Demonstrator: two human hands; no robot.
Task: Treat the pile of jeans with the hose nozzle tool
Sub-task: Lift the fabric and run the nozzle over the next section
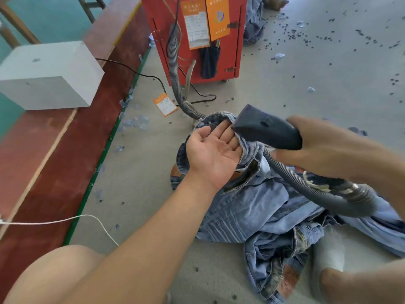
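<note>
A pile of blue jeans (pixel 258 207) lies on the grey floor in front of me. My left hand (pixel 212 150) is palm up with straight fingers, and the waistband of the top pair (pixel 186 154) drapes over it. My right hand (pixel 315 148) grips the dark nozzle tool (pixel 265 128), whose wide mouth points at the waistband by my left fingertips. A grey ribbed hose (pixel 306 187) loops from the nozzle across the pile.
A red machine cabinet (pixel 236 51) with orange tags stands behind, and the hose (pixel 175 69) runs up into it. A grey block (pixel 46 77) sits on the red ledge at left. Black cable (pixel 135 72), white cord (pixel 65 220), an orange tag (pixel 164 104) and small dark scraps litter the floor.
</note>
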